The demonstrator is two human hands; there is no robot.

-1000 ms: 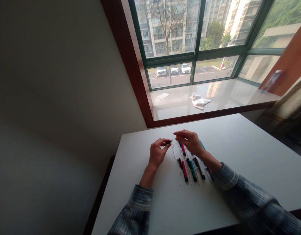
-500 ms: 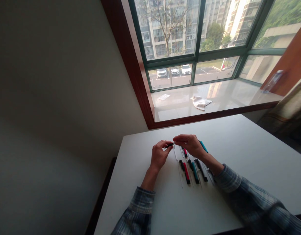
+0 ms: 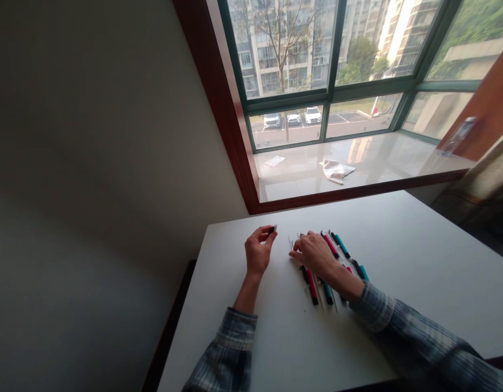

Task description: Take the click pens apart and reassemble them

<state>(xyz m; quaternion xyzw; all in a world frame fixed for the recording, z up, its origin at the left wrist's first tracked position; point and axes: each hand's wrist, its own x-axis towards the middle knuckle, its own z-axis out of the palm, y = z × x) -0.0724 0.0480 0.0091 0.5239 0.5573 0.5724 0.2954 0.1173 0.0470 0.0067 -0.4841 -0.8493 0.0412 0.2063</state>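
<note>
Item, left hand (image 3: 259,253): raised above the table (image 3: 418,234), thumb and fingers pinching a small black pen part (image 3: 272,231) with a pale tip. Half a second ago the piece lay nearly level, its tip meeting the other hand's fingers; now it tilts more upright and stands well apart from them, the left hand having drawn slightly to its own side.

Item, right hand (image 3: 314,253): moved away from the pinched piece and lowered over the set of pen parts, palm down, fingers bent, thumb reaching out to the left. Whether the fingertips grip anything cannot be told — they are small and partly hidden. A thin white refill (image 3: 291,243) lies just beside them.

Item, far row: a red barrel (image 3: 331,246) and a teal barrel (image 3: 341,246), side by side to the right of the hand; the red one, covered half a second ago, is now exposed.

Item, near row: a red barrel with black end (image 3: 312,287), a teal one with black end (image 3: 328,294), thin white rods between; the black-and-white pen formerly in plain sight is mostly behind the forearm. Right of the wrist, a teal piece (image 3: 364,273) has come into view.

Item, sill: crumpled white cloth (image 3: 337,171), flat white packet (image 3: 274,161) — both unmoved.
</note>
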